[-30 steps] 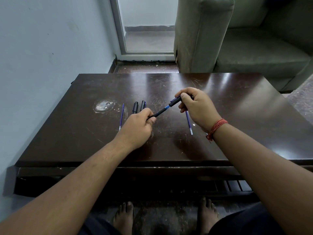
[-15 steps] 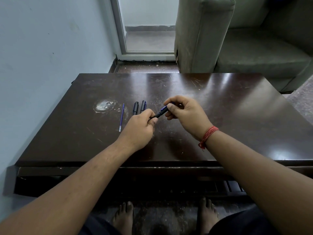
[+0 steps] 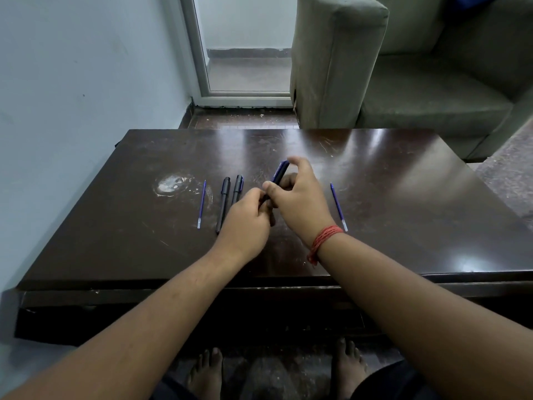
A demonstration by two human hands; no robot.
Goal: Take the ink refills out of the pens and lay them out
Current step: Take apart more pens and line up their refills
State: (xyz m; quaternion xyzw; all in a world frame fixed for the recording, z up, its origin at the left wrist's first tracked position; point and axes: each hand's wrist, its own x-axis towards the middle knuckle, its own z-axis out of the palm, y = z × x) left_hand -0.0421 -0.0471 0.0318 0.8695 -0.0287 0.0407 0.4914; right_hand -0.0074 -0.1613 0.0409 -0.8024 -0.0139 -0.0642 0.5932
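- Dark wooden table (image 3: 375,197), pretty scratched up, with a pale smudge at about 9 o'clock from the hands.
- Right hand (image 3: 300,203) grips a dark blue pen (image 3: 280,172), which tilts up toward 1 o'clock.
- Left hand (image 3: 245,223) is curled shut, touching the right; can't tell what it's pinching.
- Two black pens (image 3: 229,197) lie side by side at 10 o'clock.
- Thin blue refills: left refill (image 3: 201,204) past those pens, right refill (image 3: 338,207) at 3 o'clock.
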